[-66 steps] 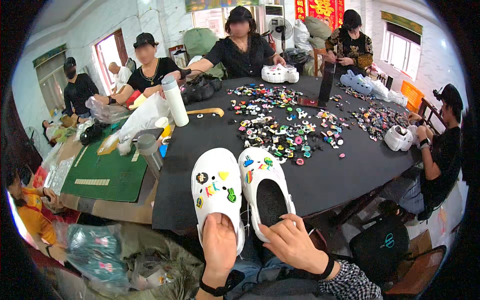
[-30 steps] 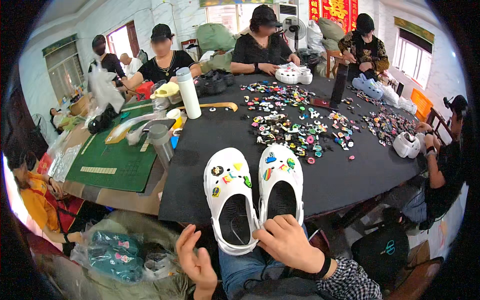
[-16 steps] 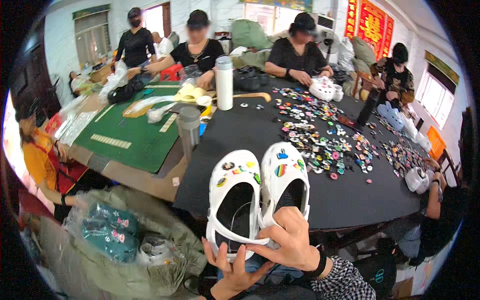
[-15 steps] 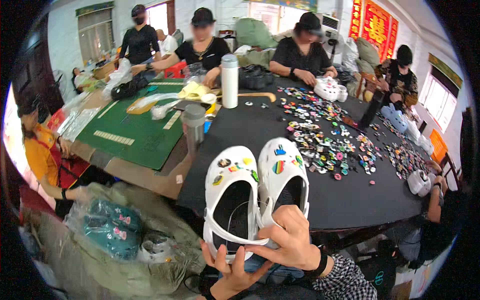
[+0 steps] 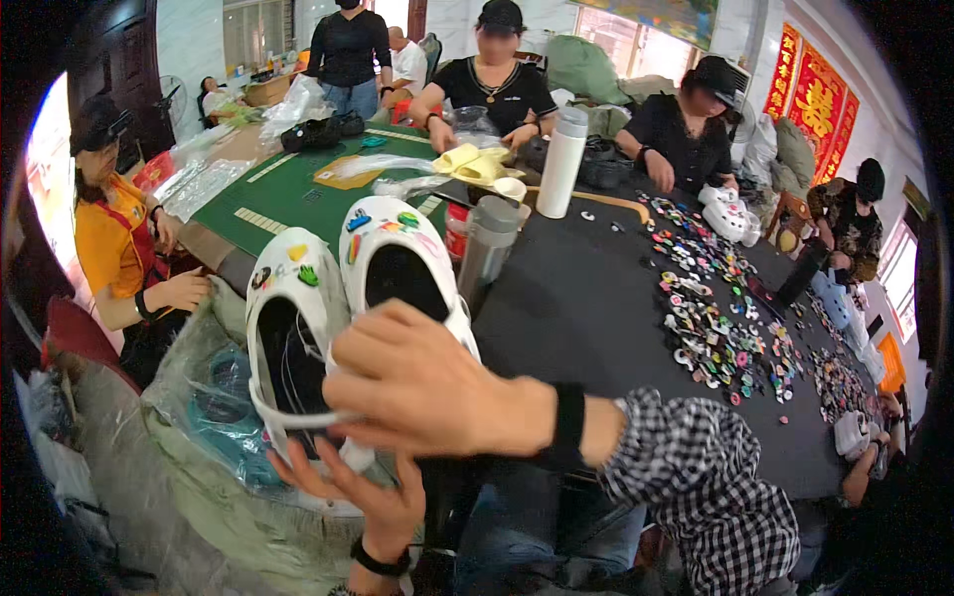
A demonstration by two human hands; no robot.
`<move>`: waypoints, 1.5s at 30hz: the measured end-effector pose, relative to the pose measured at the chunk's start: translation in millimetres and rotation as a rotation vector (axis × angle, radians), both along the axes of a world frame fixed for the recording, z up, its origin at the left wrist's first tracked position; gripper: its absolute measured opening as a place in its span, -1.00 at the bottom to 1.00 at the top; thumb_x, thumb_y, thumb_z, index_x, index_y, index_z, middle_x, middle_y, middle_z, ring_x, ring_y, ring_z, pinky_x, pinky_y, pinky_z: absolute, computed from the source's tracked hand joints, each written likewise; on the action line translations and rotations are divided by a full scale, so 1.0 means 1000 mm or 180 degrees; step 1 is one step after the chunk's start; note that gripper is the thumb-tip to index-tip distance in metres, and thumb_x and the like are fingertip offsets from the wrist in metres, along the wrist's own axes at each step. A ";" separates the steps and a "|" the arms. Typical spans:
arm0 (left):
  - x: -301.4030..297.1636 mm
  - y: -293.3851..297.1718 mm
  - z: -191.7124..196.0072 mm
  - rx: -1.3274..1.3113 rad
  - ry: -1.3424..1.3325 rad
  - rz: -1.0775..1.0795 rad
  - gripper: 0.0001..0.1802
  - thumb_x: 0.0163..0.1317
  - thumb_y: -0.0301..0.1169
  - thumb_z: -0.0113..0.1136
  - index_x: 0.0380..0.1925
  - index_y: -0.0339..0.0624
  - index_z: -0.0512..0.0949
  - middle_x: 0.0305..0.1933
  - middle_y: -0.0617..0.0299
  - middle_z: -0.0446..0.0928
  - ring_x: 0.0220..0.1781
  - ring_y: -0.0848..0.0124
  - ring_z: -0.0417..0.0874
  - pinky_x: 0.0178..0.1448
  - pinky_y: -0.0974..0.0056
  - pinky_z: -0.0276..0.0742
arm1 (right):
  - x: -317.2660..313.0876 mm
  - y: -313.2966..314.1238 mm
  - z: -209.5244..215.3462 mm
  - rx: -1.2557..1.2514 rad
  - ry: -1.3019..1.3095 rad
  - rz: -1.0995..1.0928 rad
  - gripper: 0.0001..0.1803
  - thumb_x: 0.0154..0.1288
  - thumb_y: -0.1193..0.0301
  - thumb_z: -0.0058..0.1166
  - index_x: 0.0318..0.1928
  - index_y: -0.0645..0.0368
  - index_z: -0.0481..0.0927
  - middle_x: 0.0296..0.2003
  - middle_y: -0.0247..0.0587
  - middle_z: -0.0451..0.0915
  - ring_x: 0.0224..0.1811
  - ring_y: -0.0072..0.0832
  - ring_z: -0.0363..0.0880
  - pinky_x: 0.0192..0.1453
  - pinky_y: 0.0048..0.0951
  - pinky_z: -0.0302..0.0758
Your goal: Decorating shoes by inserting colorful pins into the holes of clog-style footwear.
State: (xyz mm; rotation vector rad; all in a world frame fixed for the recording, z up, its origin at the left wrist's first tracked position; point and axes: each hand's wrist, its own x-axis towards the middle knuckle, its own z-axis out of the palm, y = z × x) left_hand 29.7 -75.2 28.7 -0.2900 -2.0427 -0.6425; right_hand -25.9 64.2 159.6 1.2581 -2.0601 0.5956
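A pair of white clogs (image 5: 281, 280) with colourful charms on the toes is raised in front of me at the left, toes pointing away. My left hand (image 5: 373, 497) supports the heels from below, its fingers bent against them. Across the heel end, my right hand (image 5: 427, 382) is closed, covering most of the right clog's back; its fingertips are partly hidden and grip near the heel strap (image 5: 298, 417). A thin clear line (image 5: 288, 368) runs inside the left clog's dark opening toward my right fingers.
On the black table (image 5: 576, 368) lie many loose charms (image 5: 730, 328), a white bottle (image 5: 563, 164) and a grey tumbler (image 5: 487, 238). A green mat (image 5: 234, 194) is beyond the clogs. A sack (image 5: 189, 487) with bagged teal clogs (image 5: 234, 417) stands lower left. Several people sit around.
The clogs and both hands have moved left in view, from over the table's edge toward the sack. My right hand now covers more of the heels. The surroundings have shifted right.
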 end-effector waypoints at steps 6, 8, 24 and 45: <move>-0.150 0.000 -0.006 0.0267 -0.0423 -0.0718 -0.09 0.23 -0.11 0.23 0.47 -0.16 0.03 0.56 -0.18 -0.23 0.56 -0.23 -0.34 0.46 -0.37 -0.39 | -0.167 0.009 -0.030 0.0832 0.0813 -0.0524 -0.66 -0.06 0.27 0.29 -0.23 0.00 0.51 -0.14 -0.25 0.47 0.04 -0.25 0.46 0.15 -0.20 0.35; -0.184 -0.015 -0.029 0.0273 -0.0937 -0.1139 -0.12 0.19 -0.20 0.25 0.46 -0.10 0.08 0.57 -0.14 -0.23 0.59 -0.13 -0.31 0.49 -0.30 -0.39 | -0.187 0.019 -0.064 0.0968 0.1021 -0.1262 -0.39 -0.05 0.30 0.32 0.09 -0.03 0.47 0.16 -0.11 0.38 0.25 -0.16 0.35 0.28 -0.16 0.29; -0.119 -0.246 -0.135 0.3488 -0.0933 0.0426 -0.15 0.25 -0.35 0.25 0.40 -0.45 0.03 0.51 -0.16 -0.04 0.53 0.10 0.00 0.53 0.15 -0.11 | -0.001 0.059 -0.034 0.1445 -0.2094 0.0170 -0.42 0.16 0.38 0.24 0.20 0.20 0.40 0.29 0.16 0.26 0.21 0.04 0.41 0.20 -0.14 0.48; -0.025 -0.159 0.010 0.3407 -0.0762 -0.1691 -0.87 0.39 -0.44 0.10 -0.17 -0.07 0.34 -0.35 0.42 0.35 -0.33 0.58 0.34 -0.19 0.43 0.30 | 0.094 0.032 -0.063 0.1154 -0.2507 0.0437 -0.50 0.32 0.27 0.13 0.19 0.22 0.42 0.15 0.04 0.44 0.05 -0.03 0.55 0.10 -0.15 0.55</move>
